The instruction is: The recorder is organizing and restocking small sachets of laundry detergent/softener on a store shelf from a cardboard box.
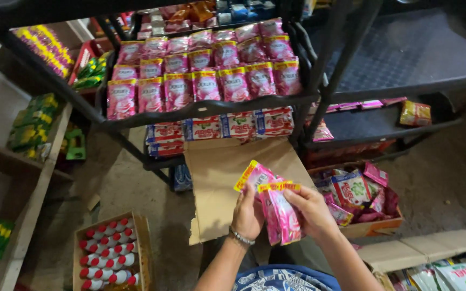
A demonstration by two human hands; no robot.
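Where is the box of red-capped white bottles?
The box of red-capped bottles sits on the floor at lower left of the head view, left of the person's left hand, beside the wooden shelf.

Bare floor gap (136, 183) btwn bottle box (111, 253) & cardboard flap (222, 178); rack (200, 108) ahead.

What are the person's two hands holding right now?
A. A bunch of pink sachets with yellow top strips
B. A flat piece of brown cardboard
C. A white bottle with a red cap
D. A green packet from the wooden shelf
A: the left hand and right hand together grip a bunch of pink sachets with yellow top strips, held above the brown cardboard flap; the red-capped white bottles sit untouched in their box.
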